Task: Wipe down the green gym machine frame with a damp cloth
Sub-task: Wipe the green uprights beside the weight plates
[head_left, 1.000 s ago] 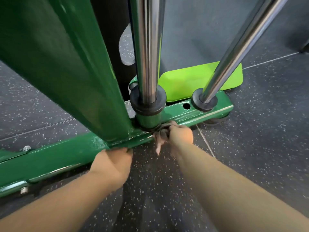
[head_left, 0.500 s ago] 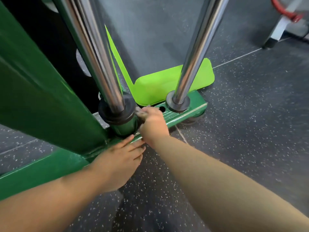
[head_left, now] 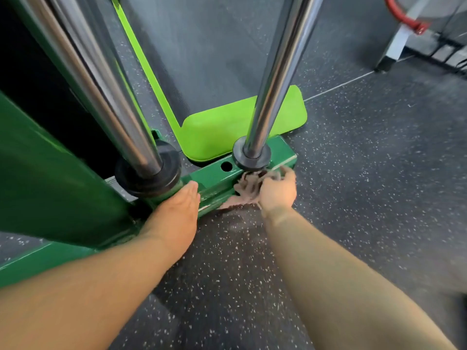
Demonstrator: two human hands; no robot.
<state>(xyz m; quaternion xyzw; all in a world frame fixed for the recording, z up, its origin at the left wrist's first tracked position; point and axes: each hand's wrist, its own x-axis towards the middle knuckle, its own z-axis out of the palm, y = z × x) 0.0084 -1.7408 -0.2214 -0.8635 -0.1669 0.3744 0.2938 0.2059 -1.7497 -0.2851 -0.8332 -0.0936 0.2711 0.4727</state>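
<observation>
View from a head-worn camera, looking down at the foot of a gym machine on a dark speckled rubber floor (head_left: 366, 185). Two bare forearms reach in from the bottom edge.

The left hand (head_left: 177, 210) is open, with its fingers straight and close together. It lies flat against the low green base rail (head_left: 211, 176) of the machine frame. Its fingertips touch the rail just beside the black collar (head_left: 149, 173) at the foot of the left chrome rod (head_left: 101, 84). It holds nothing.

The right hand (head_left: 278, 190) grips a crumpled brownish-grey cloth (head_left: 249, 190), with the fingers curled over the bundle. Hand and cloth are blurred, so the single fingers cannot be told apart. The cloth is pressed against the front face of the base rail near its right end. It sits directly below a second black collar (head_left: 251, 156), which rings the right chrome rod (head_left: 275, 72). A loose edge of the cloth trails down to the floor along the rail's lower edge.

A round hole (head_left: 225, 166) sits in the top of the rail between the two collars. A wide dark green upright (head_left: 50, 185) of the frame rises at the left. Behind the rail, a lime-green plate (head_left: 240, 127) lies flat on the floor. At the far upper right, well apart from the hands, a red hook (head_left: 401, 16) hangs by a grey metal stand (head_left: 399, 39).
</observation>
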